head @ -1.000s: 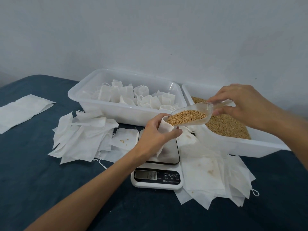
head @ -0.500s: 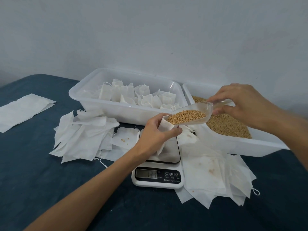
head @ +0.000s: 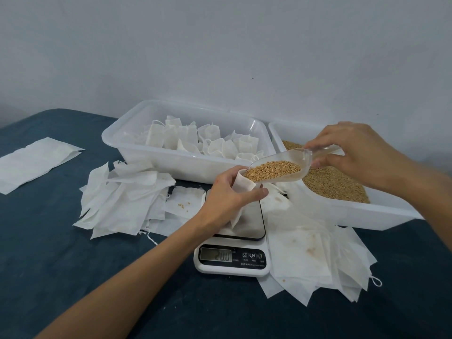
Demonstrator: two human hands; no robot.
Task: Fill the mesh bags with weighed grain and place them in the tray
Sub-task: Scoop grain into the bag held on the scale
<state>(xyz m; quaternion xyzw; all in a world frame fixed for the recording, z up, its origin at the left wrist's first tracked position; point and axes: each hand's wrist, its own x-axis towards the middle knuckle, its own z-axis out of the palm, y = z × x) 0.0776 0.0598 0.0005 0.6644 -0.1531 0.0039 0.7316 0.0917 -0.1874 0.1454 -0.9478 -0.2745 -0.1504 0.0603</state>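
My left hand (head: pixel 226 195) grips a white mesh bag (head: pixel 241 185) upright over the platform of a white digital scale (head: pixel 233 259). My right hand (head: pixel 352 152) pinches the handle of a clear plastic scoop (head: pixel 281 166) heaped with golden grain. The scoop's lip rests at the bag's open mouth. Behind the scale a white tray (head: pixel 171 160) holds several filled bags. On the right a second white tray (head: pixel 354 211) holds loose grain (head: pixel 335 183).
Piles of empty white bags lie left of the scale (head: pixel 122 201) and to its right (head: pixel 315 260). A flat stack of white sheets (head: pixel 34 162) lies at far left on the dark blue tabletop. A pale wall stands close behind the trays.
The scoop has edged slightly toward the bag's mouth and the scale's display reading has changed. Both hands hold nearly the same positions.
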